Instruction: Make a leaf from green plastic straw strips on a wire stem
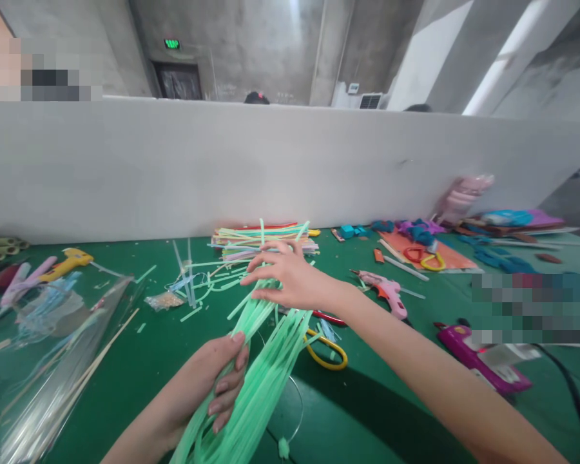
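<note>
My left hand (222, 377) is closed around part of a bundle of long mint-green pipe cleaners (265, 374). The bundle slants from the lower edge up toward the middle of the table, and its lower end is out of view. Over its upper end lies my right hand (287, 277), fingers spread and slightly bent, the thumb near the strands. A few strand ends stick up past the fingers; whether any is pinched there is hard to see. Just right of the bundle are yellow-handled scissors (336, 361), partly covered by it.
Behind the hands lies a stack of coloured pipe cleaners (236, 240). Glue guns in pink (384, 290), magenta (478, 357) and yellow (70, 263) lie on the green table. Clear plastic sleeves (72, 380) are at left. A white partition (174, 167) closes the far side.
</note>
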### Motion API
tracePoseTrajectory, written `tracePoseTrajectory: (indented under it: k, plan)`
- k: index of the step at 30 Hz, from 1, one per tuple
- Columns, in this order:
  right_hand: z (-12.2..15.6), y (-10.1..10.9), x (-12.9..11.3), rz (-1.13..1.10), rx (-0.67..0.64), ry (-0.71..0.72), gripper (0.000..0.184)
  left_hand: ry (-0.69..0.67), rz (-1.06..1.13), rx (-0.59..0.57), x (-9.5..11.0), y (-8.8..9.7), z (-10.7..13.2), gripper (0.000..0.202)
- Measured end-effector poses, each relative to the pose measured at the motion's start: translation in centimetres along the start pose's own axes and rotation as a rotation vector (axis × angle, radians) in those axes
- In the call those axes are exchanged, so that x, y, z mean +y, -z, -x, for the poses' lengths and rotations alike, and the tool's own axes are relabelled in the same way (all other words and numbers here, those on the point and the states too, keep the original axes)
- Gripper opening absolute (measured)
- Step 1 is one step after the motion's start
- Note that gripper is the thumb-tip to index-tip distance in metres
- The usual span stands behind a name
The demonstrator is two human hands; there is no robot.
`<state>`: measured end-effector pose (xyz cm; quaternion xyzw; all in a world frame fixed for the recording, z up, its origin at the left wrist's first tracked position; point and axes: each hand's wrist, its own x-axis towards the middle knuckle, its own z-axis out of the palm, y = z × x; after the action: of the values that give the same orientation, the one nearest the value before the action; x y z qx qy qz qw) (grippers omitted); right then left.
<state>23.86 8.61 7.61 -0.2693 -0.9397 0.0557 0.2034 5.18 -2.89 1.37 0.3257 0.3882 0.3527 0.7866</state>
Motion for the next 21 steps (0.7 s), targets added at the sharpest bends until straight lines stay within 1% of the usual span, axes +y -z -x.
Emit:
tracePoseTrajectory:
  k: [2,3,5,6,8,11,13,14,15,17,18,19,20,21]
  plan:
    - [-0.5,-0.2,-0.1,-0.030,-0.109,0.026,0.011,0.020,0.011,-0.004,-0.1,0.0,0.0,0.037]
    - [-0.7,-0.3,0.0,-0.040,-0.141,0.029,0.011,0.034,0.013,-0.005,-0.1,0.0,0.0,0.037]
    - [-1.1,-0.5,0.2,-0.035,-0.150,0.009,0.014,0.064,0.009,-0.011,-0.1,0.2,-0.1,0.037]
    - [-1.5,-0.6,0.5,-0.016,-0.121,-0.015,0.014,0.076,0.005,-0.015,-0.1,0.2,-0.1,0.037]
    - [-2.5,-0.7,1.4,0.061,-0.014,-0.082,0.017,0.086,0.004,-0.025,-0.1,0.4,-0.1,0.036]
    - [-4.3,-0.5,3.8,0.224,0.158,-0.199,0.022,0.078,0.001,-0.024,0.0,0.7,-0.1,0.036]
    - [-5.0,-0.1,5.3,0.246,0.284,-0.270,0.025,0.048,-0.009,0.006,0.1,0.9,-0.1,0.036]
    - [-4.9,0.2,5.9,0.189,0.374,-0.313,0.030,0.024,-0.017,0.030,0.1,0.9,0.0,0.036]
    - [-4.6,0.3,6.3,0.062,0.496,-0.377,0.035,-0.005,-0.024,0.053,0.1,1.0,0.0,0.036]
    - [-3.2,0.4,6.6,-0.329,0.764,-0.562,0.039,-0.064,-0.027,0.083,0.2,1.0,0.1,0.037]
    - [-2.2,0.2,6.4,-0.587,0.896,-0.690,0.035,-0.089,-0.025,0.089,0.3,1.0,0.1,0.037]
    - [-1.1,-0.1,6.0,-0.699,0.926,-0.776,0.033,-0.108,-0.021,0.091,0.3,1.0,0.2,0.037]
    - [-0.1,-0.6,5.5,-0.764,0.892,-0.818,0.033,-0.122,-0.017,0.091,0.4,0.9,0.3,0.037]
    - [0.9,-1.2,4.8,-0.842,0.818,-0.838,0.036,-0.127,-0.014,0.090,0.4,0.8,0.3,0.037]
